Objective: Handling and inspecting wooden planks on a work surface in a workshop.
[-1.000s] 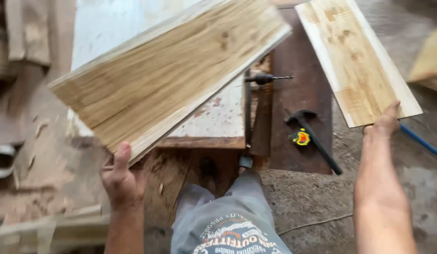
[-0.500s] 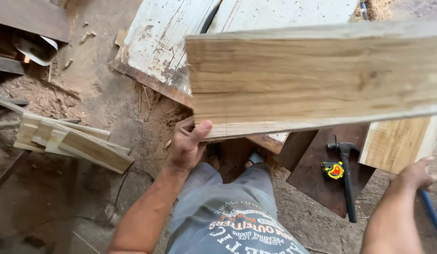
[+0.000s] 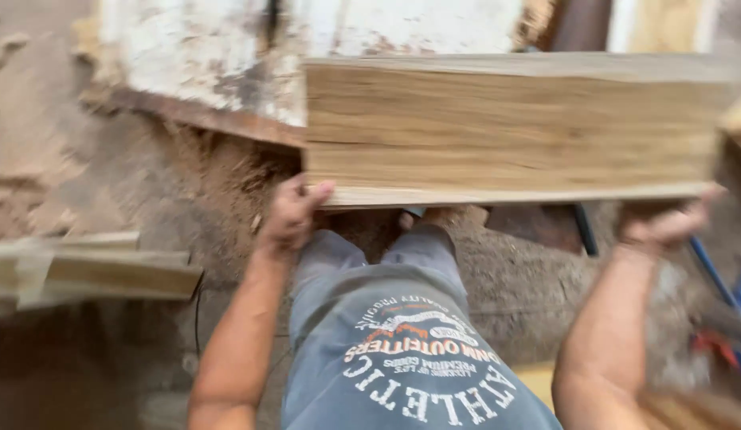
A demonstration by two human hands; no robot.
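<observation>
One wide wooden plank (image 3: 514, 127) is held level across the upper centre, gripped along its lower edge by two hands: the left hand (image 3: 292, 216) at its 7 o'clock corner, the right hand (image 3: 665, 223) at 5 o'clock, both closed on it. Behind, at 11 o'clock, lies one white peeling board (image 3: 219, 56). A stack of pale planks (image 3: 84, 271) lies at 9 o'clock on the sawdust-strewn ground (image 3: 147, 183); their count is blurred.

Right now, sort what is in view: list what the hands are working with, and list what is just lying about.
In hand:
wooden plank
left hand under its left end
right hand under its right end

Lying about:
white worn board
stacked wood offcuts
blue rod
</observation>
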